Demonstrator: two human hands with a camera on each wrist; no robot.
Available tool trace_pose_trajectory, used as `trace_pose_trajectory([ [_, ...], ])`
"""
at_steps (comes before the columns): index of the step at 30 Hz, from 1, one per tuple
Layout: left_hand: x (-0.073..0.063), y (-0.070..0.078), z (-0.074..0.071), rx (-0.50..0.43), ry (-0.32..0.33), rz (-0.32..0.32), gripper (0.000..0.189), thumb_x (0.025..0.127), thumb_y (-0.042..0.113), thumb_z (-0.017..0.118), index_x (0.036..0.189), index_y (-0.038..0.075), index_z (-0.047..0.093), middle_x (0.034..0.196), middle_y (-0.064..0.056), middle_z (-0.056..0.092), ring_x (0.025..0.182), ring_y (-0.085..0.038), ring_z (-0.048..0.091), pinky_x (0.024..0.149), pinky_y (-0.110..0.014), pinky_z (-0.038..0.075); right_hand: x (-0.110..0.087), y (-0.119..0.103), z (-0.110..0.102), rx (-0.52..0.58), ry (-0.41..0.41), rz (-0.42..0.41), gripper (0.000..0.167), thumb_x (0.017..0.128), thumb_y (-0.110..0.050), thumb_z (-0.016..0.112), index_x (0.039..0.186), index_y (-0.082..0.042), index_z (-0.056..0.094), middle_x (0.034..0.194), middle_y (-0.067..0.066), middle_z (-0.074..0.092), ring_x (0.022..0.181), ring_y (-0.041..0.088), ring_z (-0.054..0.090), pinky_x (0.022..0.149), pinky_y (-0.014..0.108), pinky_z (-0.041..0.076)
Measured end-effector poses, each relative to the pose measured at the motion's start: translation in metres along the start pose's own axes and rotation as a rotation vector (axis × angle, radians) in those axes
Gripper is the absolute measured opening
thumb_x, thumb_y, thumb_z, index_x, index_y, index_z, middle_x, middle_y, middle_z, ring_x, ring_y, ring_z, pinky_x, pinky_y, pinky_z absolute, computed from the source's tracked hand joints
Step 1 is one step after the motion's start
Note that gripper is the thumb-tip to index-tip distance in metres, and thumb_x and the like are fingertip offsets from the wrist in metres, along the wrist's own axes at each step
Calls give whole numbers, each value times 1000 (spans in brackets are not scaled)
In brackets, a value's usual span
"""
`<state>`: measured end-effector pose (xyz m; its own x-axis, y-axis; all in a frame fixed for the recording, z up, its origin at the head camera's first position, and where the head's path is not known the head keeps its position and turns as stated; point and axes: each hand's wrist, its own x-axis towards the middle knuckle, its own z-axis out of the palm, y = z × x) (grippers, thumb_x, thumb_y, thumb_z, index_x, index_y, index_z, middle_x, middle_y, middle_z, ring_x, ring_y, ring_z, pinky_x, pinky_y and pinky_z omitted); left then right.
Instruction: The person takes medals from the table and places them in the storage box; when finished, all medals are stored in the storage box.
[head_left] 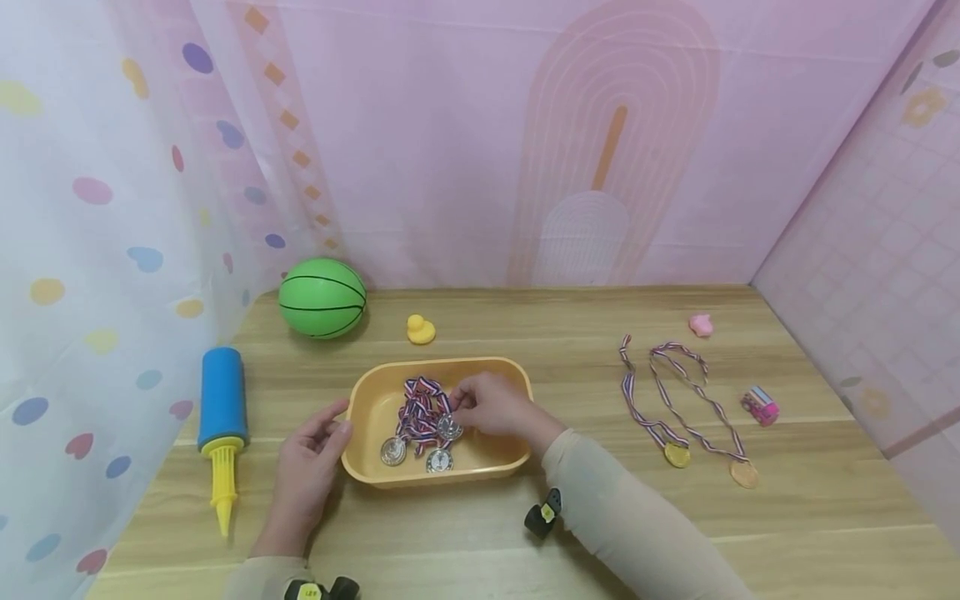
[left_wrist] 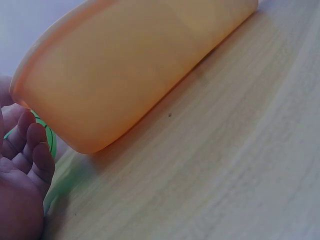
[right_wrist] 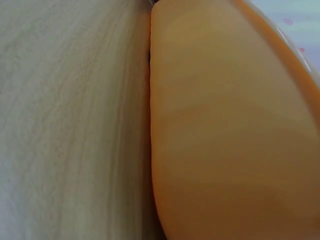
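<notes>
A yellow-orange plastic tub (head_left: 480, 462) holds silver medals with striped red, white and blue ribbons (head_left: 422, 408) bunched together. Two of them, one silver medal (head_left: 393, 451) and another silver medal (head_left: 440, 460), lie on its floor. My right hand (head_left: 491, 404) reaches in over the right side and pinches a third silver medal (head_left: 449, 427) near its ribbon; the exact grip is partly hidden. At the left end, my left hand (head_left: 311, 458) holds the rim between thumb and fingers. The left wrist view shows its loosely bent fingers (left_wrist: 37, 145) beside the tub wall (left_wrist: 115, 75).
To the right lie a gold medal (head_left: 677, 454) and a bronze-coloured medal (head_left: 743, 474) with ribbons stretched out, a pink toy (head_left: 701, 325) and a small pink toy vehicle (head_left: 761, 406). Leftward are a green ball (head_left: 322, 298), a yellow duck (head_left: 421, 330) and a blue-yellow hand pump (head_left: 222, 417).
</notes>
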<state>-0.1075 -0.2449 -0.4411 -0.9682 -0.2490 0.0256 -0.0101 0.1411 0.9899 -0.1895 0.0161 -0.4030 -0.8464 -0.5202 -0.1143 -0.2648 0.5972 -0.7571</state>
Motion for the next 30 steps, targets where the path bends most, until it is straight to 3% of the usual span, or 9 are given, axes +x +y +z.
trace_pose_trajectory([
  [17, 0, 0, 0, -12, 11, -2, 40, 95, 18, 62, 130, 2, 57, 85, 0, 57, 70, -8, 52, 58, -17, 47, 3, 0, 4, -134, 20, 33, 11, 80, -12, 77, 81, -15, 66, 74, -8, 62, 71, 9, 55, 65, 23, 46],
  [30, 0, 0, 0, -10, 10, 4, 38, 95, 16, 62, 130, 1, 57, 85, 0, 58, 70, -9, 53, 58, -17, 47, 1, -2, 4, -94, 21, 84, 11, 78, -12, 77, 81, -15, 67, 75, -7, 63, 67, 9, 57, 58, 23, 48],
])
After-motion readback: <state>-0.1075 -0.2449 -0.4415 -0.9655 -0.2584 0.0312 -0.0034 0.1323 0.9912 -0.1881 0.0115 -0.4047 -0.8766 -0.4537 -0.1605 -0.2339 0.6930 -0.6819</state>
